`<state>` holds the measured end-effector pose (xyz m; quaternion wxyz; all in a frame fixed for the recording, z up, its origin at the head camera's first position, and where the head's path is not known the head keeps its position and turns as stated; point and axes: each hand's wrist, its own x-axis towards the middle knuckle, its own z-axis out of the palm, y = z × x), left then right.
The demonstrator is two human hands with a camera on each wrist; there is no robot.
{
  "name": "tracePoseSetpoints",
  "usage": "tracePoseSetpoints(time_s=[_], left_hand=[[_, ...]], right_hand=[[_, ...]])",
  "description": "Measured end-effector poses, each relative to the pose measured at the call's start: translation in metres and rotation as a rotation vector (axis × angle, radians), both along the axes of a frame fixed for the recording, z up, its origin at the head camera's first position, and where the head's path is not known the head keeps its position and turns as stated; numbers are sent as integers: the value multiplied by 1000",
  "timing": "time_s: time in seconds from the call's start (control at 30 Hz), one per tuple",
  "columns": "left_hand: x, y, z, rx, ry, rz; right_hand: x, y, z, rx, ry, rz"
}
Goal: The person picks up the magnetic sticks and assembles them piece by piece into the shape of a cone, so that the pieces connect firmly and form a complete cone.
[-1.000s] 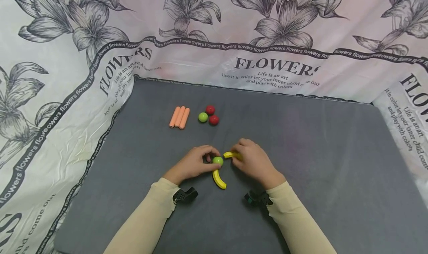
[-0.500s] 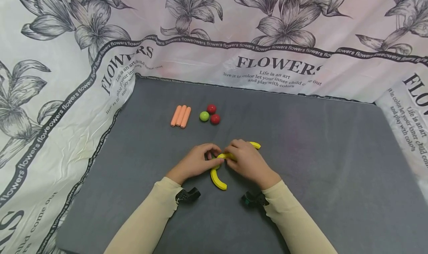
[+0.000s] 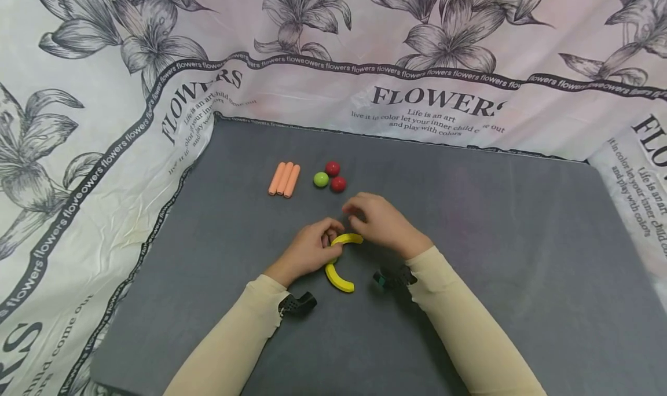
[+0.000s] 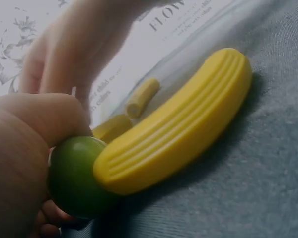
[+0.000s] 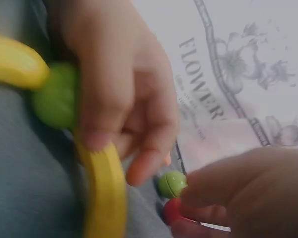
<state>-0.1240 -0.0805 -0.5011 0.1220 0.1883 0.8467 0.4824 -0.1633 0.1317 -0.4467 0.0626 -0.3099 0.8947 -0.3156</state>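
- The fingers of the left hand point(image 3: 310, 246) are curled round the near green ball point(image 4: 79, 178), which is held low at the counter point(image 3: 521, 239), thumb over it and fingertips tucked below.
- The thumb tip of that hand is also laid on the end of the upper yellow piece point(image 3: 349, 239), as is seen from the right wrist.
- The right hand point(image 3: 383, 222) is released: its fingers are bent loosely, a gap is left between thumb and forefinger, and it is held just beyond the free end of the upper yellow piece.
- The near green ball is set between the 2 curved pieces; the lower yellow piece point(image 3: 340, 279) is touched to it at 1 end and is curved toward the person.
- Most of the near green ball is hidden by the left hand in the head view.
- Behind the lower yellow piece, 2 yellow bits point(image 4: 142, 96) are shown in the left wrist view; whether they are joined cannot be told.
- Farther back, 2 red balls point(image 3: 339, 184) and the far green ball point(image 3: 321, 180) are grouped closely, near the right hand's fingers but apart from them.
- To the left of that group, 3 orange sticks point(image 3: 284, 179) are laid side by side.
- A black device point(image 3: 298, 304) is worn at the left wrist, and a dark strap point(image 3: 394, 277) at the right.
- Behind the counter, a white cloth point(image 3: 292, 95) is hung, printed with flowers and lettering.
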Motion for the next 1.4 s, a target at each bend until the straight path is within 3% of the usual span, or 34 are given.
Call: tracePoseSetpoints(time_s=[0.17,0.3,0.63,0.87,1.0,1.2,1.4], left_hand=[[1,-2,-1,-37,36,11],[2,-3,0,-50,51,12],[10,-2,-6,-59,85,0],[5,-2,-5,-54,129,-9],[4,-1,-5,-52,135,-5],[4,1,-8,-91,132,-5],[3,1,-6,-64,143,14]], right_hand=[[-34,-11,9,106,8,-58],[-50,-20,12,210,36,-77],[-60,-37,-4,353,112,-91],[-67,-41,-7,377,135,-127],[-64,-39,-8,366,93,-118],[-46,-28,-5,307,11,-105],[-28,-14,0,200,21,-102]])
